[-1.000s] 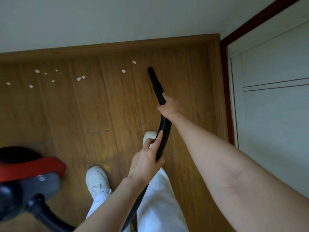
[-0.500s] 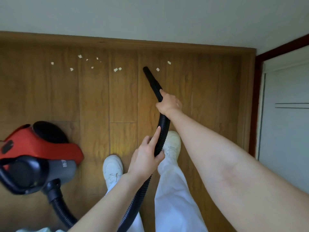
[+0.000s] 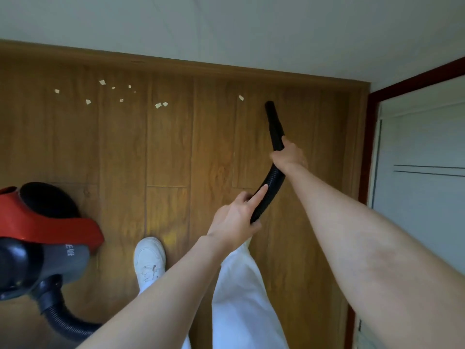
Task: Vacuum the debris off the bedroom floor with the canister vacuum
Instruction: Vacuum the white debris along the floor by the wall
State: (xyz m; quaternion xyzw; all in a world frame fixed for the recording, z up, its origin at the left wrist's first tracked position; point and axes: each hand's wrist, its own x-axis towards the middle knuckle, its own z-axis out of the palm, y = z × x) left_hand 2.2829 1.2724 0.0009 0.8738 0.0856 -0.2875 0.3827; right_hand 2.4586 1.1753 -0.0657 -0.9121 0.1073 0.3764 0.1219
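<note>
Swinging right, the nozzle (image 3: 273, 119) now points past the lone scrap (image 3: 241, 97) by the skirting, whereas half a second ago its tip sat left of the two right-most scraps; only one scrap shows at that end now, so the other has probably been sucked up, though the view has also shifted. For the task this means the right end of the debris line is nearly done and the bulk is still to come.

Along the floor (image 3: 171, 152), the wall and skirting (image 3: 176, 69) close off the far edge, and the door frame (image 3: 370, 147) closes the right. Open boards run left from the nozzle, so a leftward sweep along the skirting looks unobstructed.

At the lower left the vacuum (image 3: 42, 238) stands on the floor, well apart from the scraps, with its hose (image 3: 266, 195) curving out of its base, under the arms and up to both hands. A shoe (image 3: 149, 260) stands between vacuum and hose.

Wrapped round the hose where it meets the nozzle, the right hand (image 3: 289, 154) holds it firmly. Lower down, the left hand (image 3: 236, 217) grips the ribbed hose with its forefinger laid straight along it.

Most of the debris (image 3: 105, 93) lies scattered near the skirting at the upper left, with a pair of scraps (image 3: 161, 104) nearer the middle.
</note>
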